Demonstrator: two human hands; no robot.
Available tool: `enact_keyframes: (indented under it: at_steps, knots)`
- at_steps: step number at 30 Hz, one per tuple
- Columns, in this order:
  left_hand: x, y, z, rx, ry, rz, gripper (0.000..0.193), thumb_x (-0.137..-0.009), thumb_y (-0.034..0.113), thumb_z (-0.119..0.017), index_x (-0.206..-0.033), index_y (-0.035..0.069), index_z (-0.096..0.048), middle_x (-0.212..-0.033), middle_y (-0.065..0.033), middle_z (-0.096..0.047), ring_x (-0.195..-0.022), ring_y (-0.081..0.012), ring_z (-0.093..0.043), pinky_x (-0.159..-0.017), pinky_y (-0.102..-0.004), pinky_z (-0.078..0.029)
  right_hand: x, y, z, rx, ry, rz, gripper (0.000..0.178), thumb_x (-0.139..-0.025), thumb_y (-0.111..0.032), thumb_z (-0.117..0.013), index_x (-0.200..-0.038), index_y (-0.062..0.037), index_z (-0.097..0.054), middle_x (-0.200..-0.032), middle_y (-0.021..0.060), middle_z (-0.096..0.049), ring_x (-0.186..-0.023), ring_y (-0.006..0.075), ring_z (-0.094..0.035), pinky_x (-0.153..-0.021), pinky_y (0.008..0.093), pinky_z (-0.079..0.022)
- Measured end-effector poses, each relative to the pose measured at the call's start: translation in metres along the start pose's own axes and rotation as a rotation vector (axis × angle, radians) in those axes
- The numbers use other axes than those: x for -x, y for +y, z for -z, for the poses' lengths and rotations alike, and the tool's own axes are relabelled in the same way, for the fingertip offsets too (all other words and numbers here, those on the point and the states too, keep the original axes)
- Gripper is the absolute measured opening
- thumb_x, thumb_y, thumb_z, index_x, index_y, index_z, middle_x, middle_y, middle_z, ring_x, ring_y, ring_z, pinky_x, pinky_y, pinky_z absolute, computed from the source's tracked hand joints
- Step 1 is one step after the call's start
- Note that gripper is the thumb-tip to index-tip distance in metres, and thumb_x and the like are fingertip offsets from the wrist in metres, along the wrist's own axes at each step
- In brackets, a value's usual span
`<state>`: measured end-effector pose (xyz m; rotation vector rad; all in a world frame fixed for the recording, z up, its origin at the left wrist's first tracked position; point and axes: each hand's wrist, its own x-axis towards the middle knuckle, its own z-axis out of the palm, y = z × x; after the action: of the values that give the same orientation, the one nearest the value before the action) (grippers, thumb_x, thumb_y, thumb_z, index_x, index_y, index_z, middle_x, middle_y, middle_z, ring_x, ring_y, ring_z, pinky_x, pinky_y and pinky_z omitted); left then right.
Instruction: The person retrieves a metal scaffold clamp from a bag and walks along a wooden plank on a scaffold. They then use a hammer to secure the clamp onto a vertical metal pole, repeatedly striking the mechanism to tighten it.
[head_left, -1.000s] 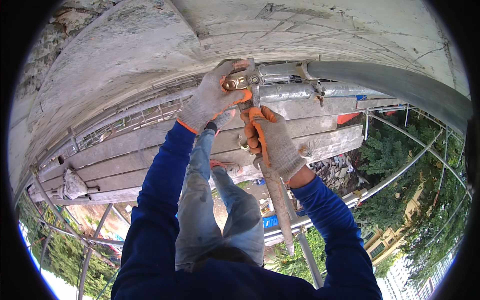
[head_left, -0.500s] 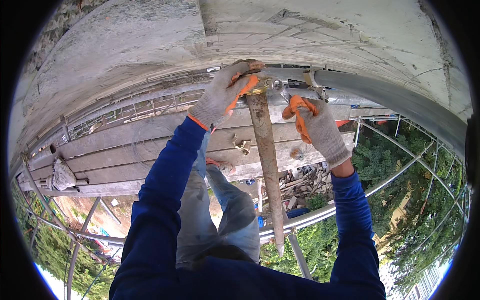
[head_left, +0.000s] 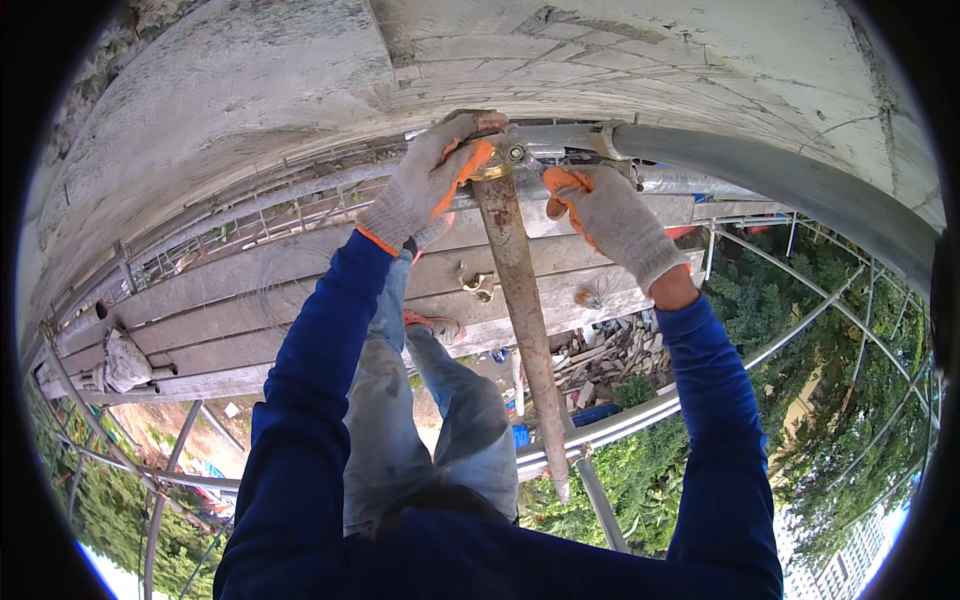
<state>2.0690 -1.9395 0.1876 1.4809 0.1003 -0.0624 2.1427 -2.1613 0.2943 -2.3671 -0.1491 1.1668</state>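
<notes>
My left hand (head_left: 425,170), in a grey knit glove with an orange palm, is closed around a yellowish scaffold clamp (head_left: 492,172) at the top of a rusty steel pipe (head_left: 522,290). The pipe slants down past my legs to a narrow end. A nut (head_left: 516,153) shows on the clamp's right side. My right hand (head_left: 605,215), gloved alike, is closed on a metal wrench (head_left: 538,168). The wrench's head is at the nut; most of its handle is hidden in the glove. A horizontal pipe runs behind both hands.
A concrete surface (head_left: 620,60) curves across the top. A thick grey pipe (head_left: 780,180) runs right, with another clamp (head_left: 606,140) on it. Below lie scaffold planks (head_left: 230,290), bearing a loose clamp (head_left: 477,282) and a whitish sack (head_left: 125,362). Rubble (head_left: 610,360) lies far beneath.
Both hands and the pipe top have shifted slightly left in view. My right hand has moved closer to the clamp, and the wrench's ring end has gone from beside it to the nut.
</notes>
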Motion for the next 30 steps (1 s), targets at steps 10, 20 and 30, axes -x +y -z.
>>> enact_keyframes:
  at_steps: [10, 20, 30]
  knots:
    - [-0.002, -0.034, -0.001, 0.069, -0.052, -0.017, 0.034, -0.101, 0.009, -0.052, -0.134, 0.002, -0.056, -0.122, -0.0108, -0.063, -0.109, -0.0206, -0.06, -0.097, -0.0321, -0.049, 0.046, -0.069, -0.127, -1.437, 0.241, 0.216, 0.033, -0.102, -0.03, -0.055, -0.111, 0.001, -0.061, -0.076, 0.0095, -0.062, -0.053, 0.0194, -0.059, -0.045, 0.0303, -0.05]
    - [0.006, -0.004, 0.005, 0.186, -0.082, 0.083, 0.035, -0.102, 0.01, -0.048, -0.136, 0.002, -0.055, -0.129, -0.0118, -0.062, -0.119, -0.0225, -0.058, -0.105, -0.0353, -0.044, -0.008, -0.031, 0.024, 0.655, 0.02, 0.165, 0.059, -0.099, -0.056, -0.043, -0.075, -0.0078, -0.066, -0.056, 0.0083, -0.058, -0.057, 0.0264, -0.064, -0.064, 0.0378, -0.054]
    - [-0.001, 0.003, 0.001, 0.183, -0.035, 0.064, 0.035, -0.101, 0.006, -0.05, -0.136, 0.001, -0.054, -0.126, -0.0139, -0.061, -0.117, -0.0202, -0.057, -0.103, -0.0324, -0.045, -0.017, -0.057, 0.055, 0.425, -0.124, -0.078, 0.046, -0.096, -0.05, -0.054, -0.085, -0.0072, -0.068, -0.055, 0.0033, -0.055, -0.045, 0.0146, -0.055, -0.045, 0.0326, -0.045]
